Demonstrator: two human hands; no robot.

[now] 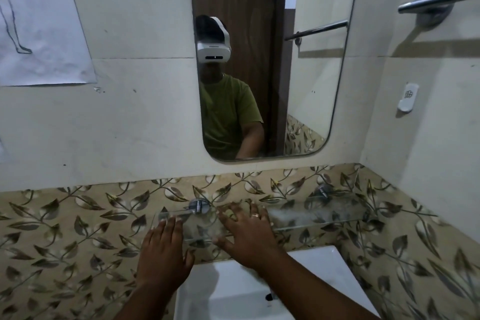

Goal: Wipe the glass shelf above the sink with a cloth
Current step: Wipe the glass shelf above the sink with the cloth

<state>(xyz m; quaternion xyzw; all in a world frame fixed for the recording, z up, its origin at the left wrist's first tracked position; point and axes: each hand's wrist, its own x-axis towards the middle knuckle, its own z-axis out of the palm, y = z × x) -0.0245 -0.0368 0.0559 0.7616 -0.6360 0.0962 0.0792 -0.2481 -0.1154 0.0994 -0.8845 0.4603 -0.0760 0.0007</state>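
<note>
Both the left hand [163, 249] and right hand [246, 231] lie spread, flat and empty on the glass shelf [324, 213], no cloth in sight, so leaning hard could strain its brackets.

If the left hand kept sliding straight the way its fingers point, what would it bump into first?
Probably the leaf-patterned tile wall behind the glass shelf. The left hand points up across the shelf's left end; depth is hard to judge.

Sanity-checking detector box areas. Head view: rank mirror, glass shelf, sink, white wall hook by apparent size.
1. mirror, clearly largest.
2. sink and glass shelf: too close to rank; the sink is nearer the camera, cut off by the frame and partly hidden by arms.
3. white wall hook, smallest.
</note>
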